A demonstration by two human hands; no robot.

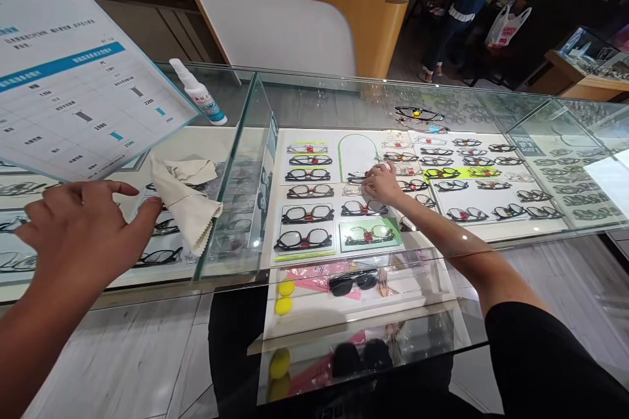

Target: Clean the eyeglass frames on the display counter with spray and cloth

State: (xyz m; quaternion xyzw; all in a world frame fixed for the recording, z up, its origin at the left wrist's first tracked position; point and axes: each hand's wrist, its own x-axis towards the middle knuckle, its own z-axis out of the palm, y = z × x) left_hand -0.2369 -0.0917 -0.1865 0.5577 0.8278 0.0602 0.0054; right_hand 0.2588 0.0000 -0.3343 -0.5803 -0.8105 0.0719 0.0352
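The right hand (381, 183), fingers narrowed, overlaps an eyeglass frame (356, 178) at its nine o'clock (grip indeterminable), apparently a picking or placing step calling next for care around neighbouring frames (364, 208), while the left hand (91, 232) gapes, a cloth (183, 201) at its two o'clock.

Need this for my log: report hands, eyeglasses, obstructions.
Left hand open, beside cloth. Right hand among eyeglasses set in rows, grip unclear. Cloth and spray bottle well clear of right hand.
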